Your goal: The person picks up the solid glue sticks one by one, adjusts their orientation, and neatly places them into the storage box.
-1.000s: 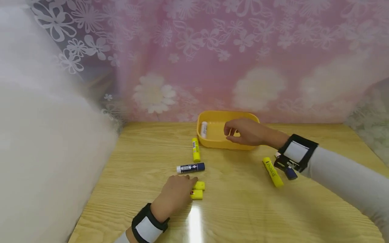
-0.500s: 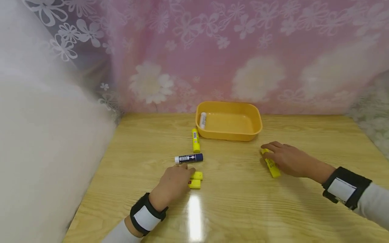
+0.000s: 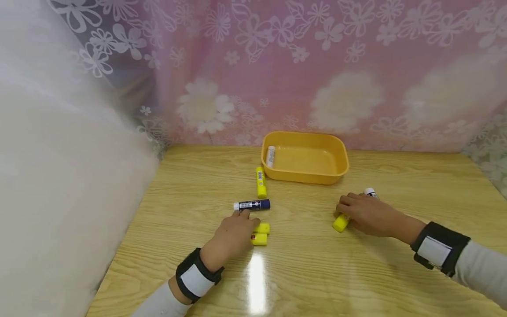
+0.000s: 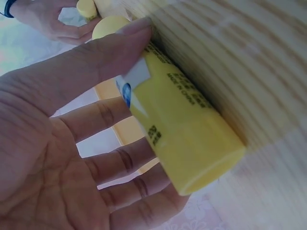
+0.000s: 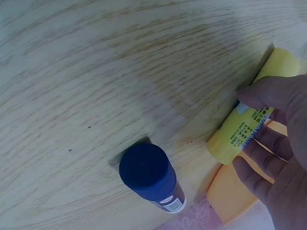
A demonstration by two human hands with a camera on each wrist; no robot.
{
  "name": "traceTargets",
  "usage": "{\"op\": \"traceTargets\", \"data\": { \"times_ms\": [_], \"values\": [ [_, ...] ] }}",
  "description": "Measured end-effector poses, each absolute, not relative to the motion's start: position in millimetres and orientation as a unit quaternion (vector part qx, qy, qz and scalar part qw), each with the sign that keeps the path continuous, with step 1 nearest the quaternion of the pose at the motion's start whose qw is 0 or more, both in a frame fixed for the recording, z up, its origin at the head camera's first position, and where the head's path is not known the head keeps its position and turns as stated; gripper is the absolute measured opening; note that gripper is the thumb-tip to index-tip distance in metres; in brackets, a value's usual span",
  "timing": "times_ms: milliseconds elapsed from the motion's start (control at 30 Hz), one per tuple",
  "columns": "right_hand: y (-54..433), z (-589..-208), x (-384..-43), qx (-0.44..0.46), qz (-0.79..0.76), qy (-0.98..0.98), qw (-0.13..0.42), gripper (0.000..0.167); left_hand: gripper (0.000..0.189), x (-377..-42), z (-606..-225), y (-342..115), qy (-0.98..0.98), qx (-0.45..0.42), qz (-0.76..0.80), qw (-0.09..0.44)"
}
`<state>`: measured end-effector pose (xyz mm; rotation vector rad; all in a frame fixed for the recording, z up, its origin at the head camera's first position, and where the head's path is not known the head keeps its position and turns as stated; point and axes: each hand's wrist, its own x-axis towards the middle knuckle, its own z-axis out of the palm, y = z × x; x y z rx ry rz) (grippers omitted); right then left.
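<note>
Within right grip (image 3: 371,214), yellow tube (image 5: 245,127).

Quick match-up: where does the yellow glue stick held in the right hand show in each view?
Head: the yellow glue stick is right of centre, partly covered by the right hand.
Left wrist: at the top edge, left of centre, only partly visible.
Right wrist: right of centre, slanting up toward the right edge.
Shared landmark: the right hand, in all three.
</note>
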<state>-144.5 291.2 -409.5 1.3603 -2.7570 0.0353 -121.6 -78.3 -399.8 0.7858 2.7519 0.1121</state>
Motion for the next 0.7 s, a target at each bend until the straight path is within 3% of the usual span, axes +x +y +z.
{"op": "traceTargets", "data": {
  "times_ms": [300, 700],
  "values": [
    [284, -397, -154, 0.451, -0.021, -0.892, 0.007, 0.032, 0.046, -120, -399, -80, 0.952, 0.269, 0.054, 0.137],
    [228, -298, -213, 0.440, -0.059, -0.896, 0.008, 0.032, 0.047, -122, -400, -82, 0.951, 0.271, 0.056, 0.141]
  ]
}}
